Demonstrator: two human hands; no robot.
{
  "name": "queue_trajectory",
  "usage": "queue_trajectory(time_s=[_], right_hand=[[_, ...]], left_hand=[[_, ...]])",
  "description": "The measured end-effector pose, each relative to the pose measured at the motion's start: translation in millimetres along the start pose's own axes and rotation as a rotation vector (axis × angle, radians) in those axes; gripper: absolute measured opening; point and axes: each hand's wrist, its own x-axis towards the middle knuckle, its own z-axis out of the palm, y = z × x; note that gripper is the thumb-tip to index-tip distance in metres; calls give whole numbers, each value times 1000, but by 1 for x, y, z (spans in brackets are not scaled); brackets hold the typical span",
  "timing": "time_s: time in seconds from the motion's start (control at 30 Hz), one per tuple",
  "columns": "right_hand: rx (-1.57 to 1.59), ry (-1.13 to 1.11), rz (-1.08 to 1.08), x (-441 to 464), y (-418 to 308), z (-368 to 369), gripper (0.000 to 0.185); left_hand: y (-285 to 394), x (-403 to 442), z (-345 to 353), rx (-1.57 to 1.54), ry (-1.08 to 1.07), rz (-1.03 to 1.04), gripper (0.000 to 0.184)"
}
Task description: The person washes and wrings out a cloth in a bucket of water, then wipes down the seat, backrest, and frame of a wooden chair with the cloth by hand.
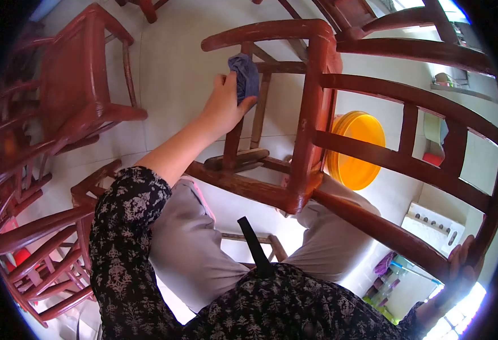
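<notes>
A dark red wooden chair (308, 119) lies tipped in front of me, its slatted back reaching to the right. My left hand (226, 102) is closed around a blue-grey cloth (245, 76) and presses it to a chair leg below the upper rail. Over at the right edge, my right hand (461, 266) grips the outer end of the chair's back, its fingers around the wood and partly blurred by glare.
Behind the chair back stands a yellow bucket (363, 150). More red chairs (70, 73) crowd the left side, with others at the top. A small wooden stool (274, 246) shows between my legs. A white perforated item (430, 226) is at the right.
</notes>
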Motion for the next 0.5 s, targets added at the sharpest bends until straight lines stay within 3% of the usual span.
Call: queue_trajectory(time_s=[0.17, 0.2, 0.27, 0.3, 0.4, 0.5], right_hand=[[-932, 582, -11, -37, 26, -35, 63], [-932, 581, -9, -31, 20, -19, 63], [-112, 559, -21, -27, 5, 16, 58], [-116, 562, -19, -28, 5, 14, 58], [-232, 598, 0, -35, 13, -13, 59], [-342, 626, 26, -44, 26, -45, 60]], left_hand=[[-6, 5, 7, 46, 116, 133, 63], [-10, 11, 9, 36, 142, 145, 64], [-16, 27, 13, 63, 170, 59, 62], [-19, 35, 15, 93, 205, -26, 59], [-28, 55, 22, 234, 323, 61, 52], [-27, 63, 23, 84, 242, -55, 44]])
